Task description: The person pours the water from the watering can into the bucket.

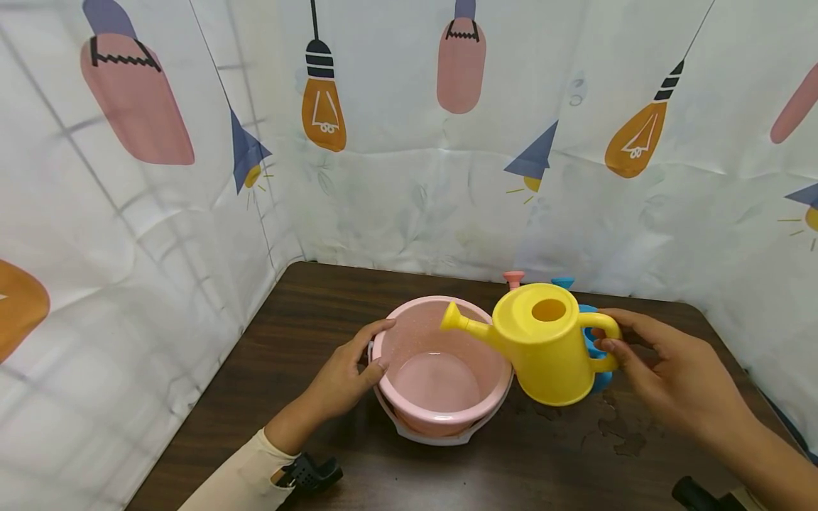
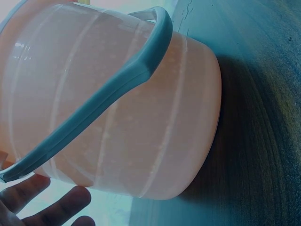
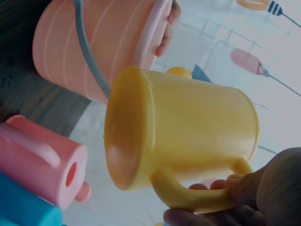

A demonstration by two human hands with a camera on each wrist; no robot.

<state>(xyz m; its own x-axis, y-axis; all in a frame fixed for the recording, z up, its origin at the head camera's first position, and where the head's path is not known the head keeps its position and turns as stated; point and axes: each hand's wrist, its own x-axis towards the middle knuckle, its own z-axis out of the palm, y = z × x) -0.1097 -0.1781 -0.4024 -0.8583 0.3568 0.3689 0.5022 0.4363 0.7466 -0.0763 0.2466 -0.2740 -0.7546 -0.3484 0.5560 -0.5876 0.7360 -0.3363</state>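
A pink bucket (image 1: 437,411) stands upright on the dark wooden table, its pale handle (image 1: 409,429) lowered around the near side. My left hand (image 1: 345,372) grips the bucket's left rim; some of its fingers (image 2: 61,207) show beside the bucket wall in the left wrist view. With my right hand (image 1: 677,372) I hold a yellow watering can (image 1: 552,355) by its loop handle. The can hangs above the table to the right of the bucket, nearly upright, its spout over the bucket's right rim. No water shows at the spout.
Behind the yellow can, a blue watering can (image 1: 602,383) and a pink watering can (image 3: 42,160) stand on the table, mostly hidden in the head view. Wet patches (image 1: 623,433) mark the tabletop (image 1: 268,341) at right. Printed white cloth (image 1: 396,191) surrounds the far and left sides.
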